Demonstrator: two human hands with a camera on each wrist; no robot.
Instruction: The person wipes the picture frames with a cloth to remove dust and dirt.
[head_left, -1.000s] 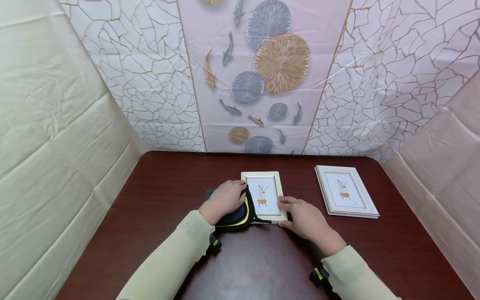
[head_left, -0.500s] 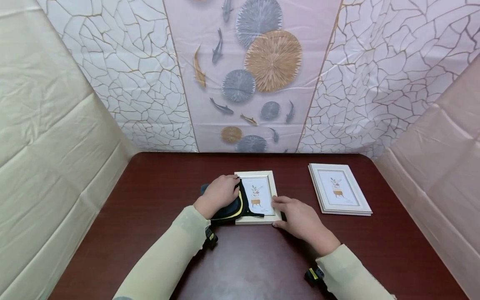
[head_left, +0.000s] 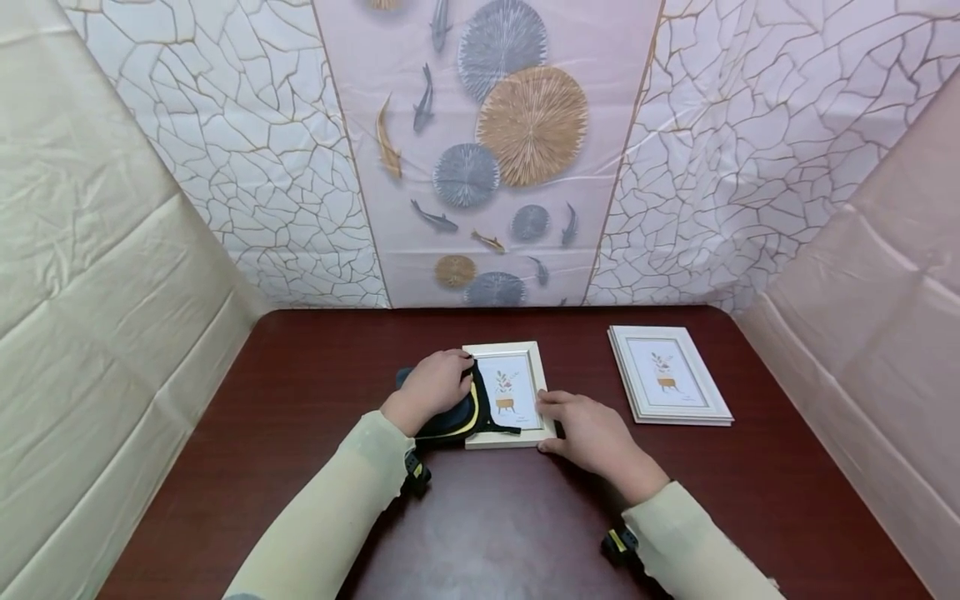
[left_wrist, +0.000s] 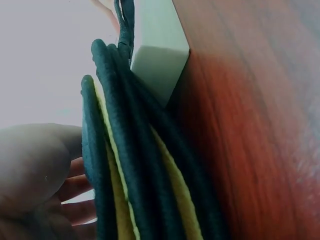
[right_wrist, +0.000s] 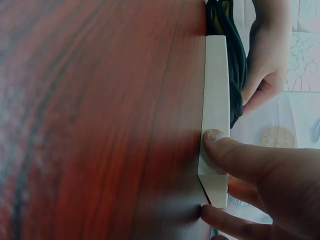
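A cream picture frame [head_left: 530,437] with a plant print lies flat on the table. My right hand [head_left: 592,433] grips its near right corner; in the right wrist view the thumb [right_wrist: 220,145] presses on the frame's near edge. Folded dark fabric [head_left: 450,419] with yellow layers and a thin black strap [head_left: 495,427] covers the frame's left part. My left hand [head_left: 431,387] holds this fabric from above, its fingertips near the frame's far left corner. In the left wrist view the layered fabric [left_wrist: 130,140] lies against the frame's corner [left_wrist: 160,65].
Several similar white picture frames [head_left: 714,408] lie stacked on the right of the dark red table [head_left: 300,400]. Patterned cloth [head_left: 480,250] hangs behind the table's far edge. Pale quilted panels [head_left: 135,250] stand on both sides.
The head view has swung slightly right. The dark fabric has slid a little away from me, baring the frame's near left corner. My right hand keeps its place on the frame.
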